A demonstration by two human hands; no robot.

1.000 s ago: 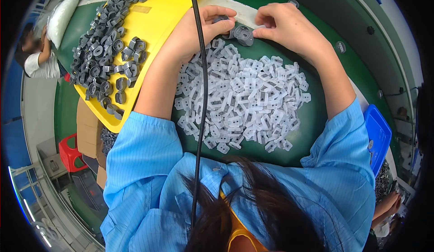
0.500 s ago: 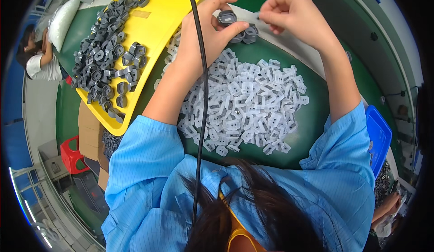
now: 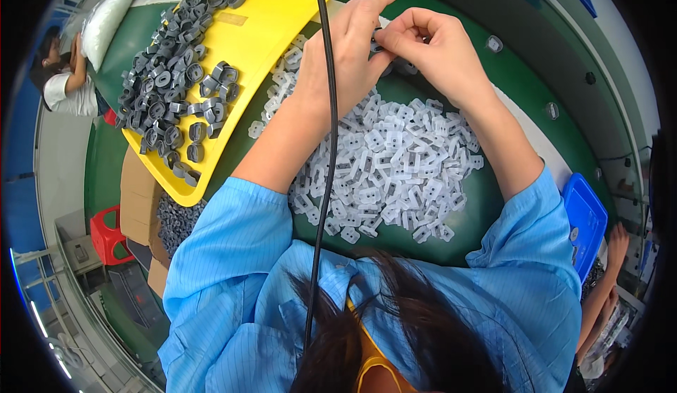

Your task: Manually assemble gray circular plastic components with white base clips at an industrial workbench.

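Note:
My left hand [image 3: 340, 58] is closed around a dark grey plastic housing [image 3: 376, 39], most of it hidden behind fingers. Against that same piece, my right hand [image 3: 446, 53] has thumb and forefinger pinched together; whatever lies between them is too small or covered to make out. Just beyond and below the hands, more grey housings [image 3: 403, 66] show partly on the table. A wide heap of small translucent white plastic clips [image 3: 388, 164] spreads over the green tabletop under my forearms.
A yellow tray [image 3: 271, 19] holding many loose grey housings [image 3: 159, 83] stands at the left. A black cable [image 3: 331, 111] hangs across the view before my left forearm. At the right is a blue tray [image 3: 589, 213]; a cardboard box [image 3: 139, 199] sits lower left. Other people work at both sides.
My right hand has moved left and down to meet the housing in my left hand. The left hand has turned, so the housing is now mostly covered.

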